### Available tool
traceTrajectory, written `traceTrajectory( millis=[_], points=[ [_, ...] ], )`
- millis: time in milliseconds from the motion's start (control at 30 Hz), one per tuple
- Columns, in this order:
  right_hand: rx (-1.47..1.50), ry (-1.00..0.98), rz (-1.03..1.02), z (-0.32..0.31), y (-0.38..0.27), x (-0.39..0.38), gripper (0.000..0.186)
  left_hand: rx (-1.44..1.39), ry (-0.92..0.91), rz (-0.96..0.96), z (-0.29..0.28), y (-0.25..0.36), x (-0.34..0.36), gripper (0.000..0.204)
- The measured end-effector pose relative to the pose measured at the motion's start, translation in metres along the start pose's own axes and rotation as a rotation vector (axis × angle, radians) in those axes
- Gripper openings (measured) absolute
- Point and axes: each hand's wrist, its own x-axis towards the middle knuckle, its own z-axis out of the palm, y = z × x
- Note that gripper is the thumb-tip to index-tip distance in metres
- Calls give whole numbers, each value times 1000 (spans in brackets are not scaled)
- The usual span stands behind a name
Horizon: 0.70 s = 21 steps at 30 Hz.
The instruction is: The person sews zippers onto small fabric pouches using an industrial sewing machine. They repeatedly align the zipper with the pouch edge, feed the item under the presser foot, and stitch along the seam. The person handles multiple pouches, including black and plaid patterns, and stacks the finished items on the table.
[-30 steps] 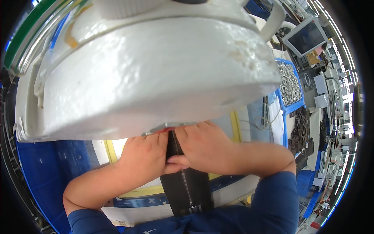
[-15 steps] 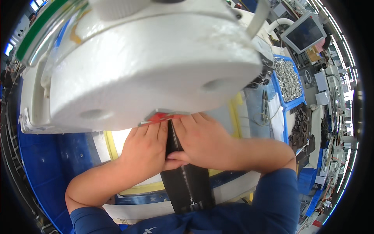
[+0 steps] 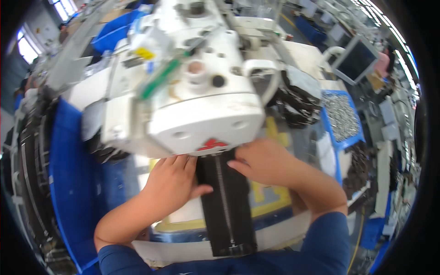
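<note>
A black strip of fabric with a metal zipper (image 3: 223, 197) down its middle runs from under the white sewing machine head (image 3: 206, 114) toward my body. My left hand (image 3: 172, 178) lies on the strip's left edge, its fingers stretched toward the machine and its thumb spread out over the fabric. On the right edge rests my right hand (image 3: 265, 160), thumb apart and pointing at the zipper, fingers reaching forward by the machine head. The fingertips of both hands are partly hidden beneath the head. A zipper slider (image 3: 233, 245) shows near the strip's close end.
A blue tray of shiny metal pieces (image 3: 340, 117) stands on the right, with dark strips (image 3: 355, 167) in front of it. A tall blue bin wall (image 3: 75, 183) is at the left. Beyond the tray is a monitor (image 3: 356, 59). Yellow tape (image 3: 270, 201) edges the work plate.
My view has drawn back, so more of the machine shows. My right hand has moved right, off the zipper's middle, and its thumb has parted from my left hand, uncovering more of the strip.
</note>
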Motion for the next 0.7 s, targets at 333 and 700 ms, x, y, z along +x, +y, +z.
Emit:
traceTrajectory(
  millis=[333,700],
  points=[
    [644,-1210,-432,46,-8,-203,32,371,655,-538,-53,-155,-86,27],
    [496,-851,424,208,45,-295,33,286,957,-519,-61,-161,-69,8]
  ],
)
